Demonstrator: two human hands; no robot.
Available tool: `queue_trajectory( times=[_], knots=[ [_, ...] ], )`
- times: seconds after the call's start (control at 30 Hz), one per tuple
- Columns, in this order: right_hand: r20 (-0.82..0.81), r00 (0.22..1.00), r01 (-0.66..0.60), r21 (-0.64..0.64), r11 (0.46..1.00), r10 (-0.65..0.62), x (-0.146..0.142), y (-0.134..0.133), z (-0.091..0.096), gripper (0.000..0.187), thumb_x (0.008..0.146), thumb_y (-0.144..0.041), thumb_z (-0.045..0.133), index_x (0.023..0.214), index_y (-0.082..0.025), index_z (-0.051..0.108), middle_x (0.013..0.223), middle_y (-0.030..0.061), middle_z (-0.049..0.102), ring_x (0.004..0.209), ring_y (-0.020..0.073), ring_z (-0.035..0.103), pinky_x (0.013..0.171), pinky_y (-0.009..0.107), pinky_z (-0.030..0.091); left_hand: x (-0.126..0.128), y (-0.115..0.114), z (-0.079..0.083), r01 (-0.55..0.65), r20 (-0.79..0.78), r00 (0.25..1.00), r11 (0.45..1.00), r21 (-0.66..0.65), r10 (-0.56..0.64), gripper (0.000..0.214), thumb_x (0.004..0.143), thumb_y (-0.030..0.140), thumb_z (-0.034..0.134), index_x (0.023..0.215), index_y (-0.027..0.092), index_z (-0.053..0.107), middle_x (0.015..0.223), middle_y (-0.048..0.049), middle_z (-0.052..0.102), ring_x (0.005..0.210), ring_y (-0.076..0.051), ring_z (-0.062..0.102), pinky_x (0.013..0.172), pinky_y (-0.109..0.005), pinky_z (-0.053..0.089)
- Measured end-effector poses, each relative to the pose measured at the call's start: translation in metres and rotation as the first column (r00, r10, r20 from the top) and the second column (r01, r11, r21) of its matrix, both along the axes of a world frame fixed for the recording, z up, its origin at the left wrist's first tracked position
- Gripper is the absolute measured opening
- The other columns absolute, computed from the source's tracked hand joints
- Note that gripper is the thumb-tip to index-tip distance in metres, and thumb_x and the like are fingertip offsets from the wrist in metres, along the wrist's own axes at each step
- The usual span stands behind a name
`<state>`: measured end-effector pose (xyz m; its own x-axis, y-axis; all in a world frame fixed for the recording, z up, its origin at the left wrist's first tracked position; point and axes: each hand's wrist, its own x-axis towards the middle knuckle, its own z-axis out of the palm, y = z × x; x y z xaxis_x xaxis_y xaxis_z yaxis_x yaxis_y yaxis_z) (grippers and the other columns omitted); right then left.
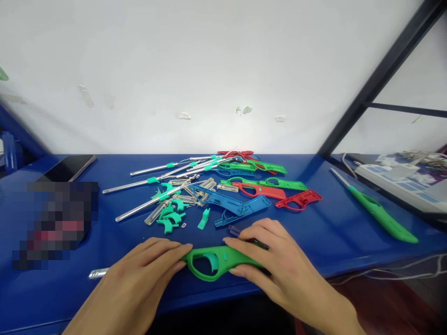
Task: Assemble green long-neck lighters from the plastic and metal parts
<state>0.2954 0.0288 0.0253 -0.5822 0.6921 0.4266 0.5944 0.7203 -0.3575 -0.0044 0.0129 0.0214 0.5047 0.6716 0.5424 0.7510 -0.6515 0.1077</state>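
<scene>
A green long-nosed lighter [225, 255] lies level between my hands at the table's front edge, a teal trigger showing in its loop. My left hand [139, 274] is closed round its nozzle end, and the metal tip [98, 273] pokes out beyond the wrist side. With fingers and thumb, my right hand [279, 260] pinches the handle end, hiding its tail. Just behind those right fingers is a purple see-through piece [234, 230], partly covered. Past the lighter lie loose teal triggers [204, 218], blue shell halves [223, 201] and clear fuel tanks [157, 213].
Several metal nozzle tubes [139, 208] point left on the blue table [115, 246]. Red shells [299, 200] and green shells [284, 184] lie farther back. Another green lighter [379, 211] rests at right, near a white power strip [401, 186]. A phone [66, 168] and a blurred-out dark object [66, 218] are left.
</scene>
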Motion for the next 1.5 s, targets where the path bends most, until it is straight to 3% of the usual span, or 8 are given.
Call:
queue_trajectory(
  times=[0.37,0.6,0.8,1.23,1.4,1.5],
  knots=[
    [-0.004,1.0,0.021,0.02,1.0,-0.021,0.0,-0.002,-0.001,0.032,0.108,-0.037,0.067,0.137,-0.026,0.075,0.117,0.0071,0.075,0.106,0.0263,0.064,0.096,0.045,0.052,0.005,0.0,0.005,-0.004,0.015,1.0,0.999,0.039,0.003,0.043,0.117,0.043,0.037,0.112,0.031,0.078,0.105,0.0062,0.083,0.091,-0.009,0.08,0.085,-0.015,0.063],
    [-0.011,1.0,0.026,0.05,0.998,-0.025,0.0,-0.002,-0.002,0.03,0.11,-0.038,0.064,0.135,-0.025,0.075,0.115,0.0061,0.076,0.104,0.0251,0.065,0.095,0.043,0.05,-0.001,-0.004,-0.001,-0.003,-0.036,0.999,1.0,-0.013,0.003,0.037,0.117,0.039,0.039,0.133,0.033,0.072,0.114,0.0048,0.08,0.099,-0.011,0.079,0.089,-0.018,0.064],
    [0.008,1.0,0.024,0.04,0.999,-0.024,-0.001,-0.005,0.0,0.031,0.11,-0.036,0.064,0.137,-0.024,0.073,0.117,0.0068,0.075,0.102,0.0249,0.064,0.095,0.043,0.049,0.001,-0.002,0.0,0.018,-0.033,0.999,1.0,0.012,-0.017,0.035,0.115,0.032,0.041,0.132,0.031,0.071,0.11,0.0028,0.079,0.093,-0.013,0.078,0.082,-0.021,0.065],
    [0.085,0.996,0.023,0.08,0.997,-0.03,-0.003,-0.006,0.004,0.035,0.11,-0.036,0.062,0.141,-0.021,0.071,0.112,0.0063,0.074,0.097,0.0242,0.061,0.086,0.04,0.047,0.003,-0.009,-0.009,0.002,-0.087,0.996,0.999,0.042,0.001,0.055,0.09,-0.001,0.046,0.132,0.026,0.07,0.109,-0.0028,0.076,0.092,-0.018,0.077,0.08,-0.03,0.067],
    [0.04,0.998,0.036,0.093,0.995,-0.04,-0.004,-0.007,0.0,0.031,0.109,-0.036,0.064,0.137,-0.023,0.072,0.113,0.0042,0.074,0.099,0.0234,0.062,0.088,0.04,0.048,0.004,-0.011,-0.013,-0.018,-0.139,0.99,0.997,0.08,0.029,0.062,0.085,-0.004,0.047,0.138,0.021,0.067,0.108,-0.0047,0.077,0.09,-0.019,0.077,0.078,-0.031,0.066],
    [-0.003,0.999,0.035,0.1,0.994,-0.035,-0.005,-0.006,-0.002,0.028,0.11,-0.035,0.064,0.133,-0.022,0.072,0.113,0.0037,0.075,0.1,0.0224,0.064,0.091,0.039,0.048,0.003,-0.011,-0.016,-0.049,-0.141,0.988,0.994,0.095,0.062,0.056,0.09,0.001,0.047,0.138,0.024,0.066,0.11,-0.0037,0.077,0.09,-0.02,0.077,0.08,-0.034,0.065]
  ],
)
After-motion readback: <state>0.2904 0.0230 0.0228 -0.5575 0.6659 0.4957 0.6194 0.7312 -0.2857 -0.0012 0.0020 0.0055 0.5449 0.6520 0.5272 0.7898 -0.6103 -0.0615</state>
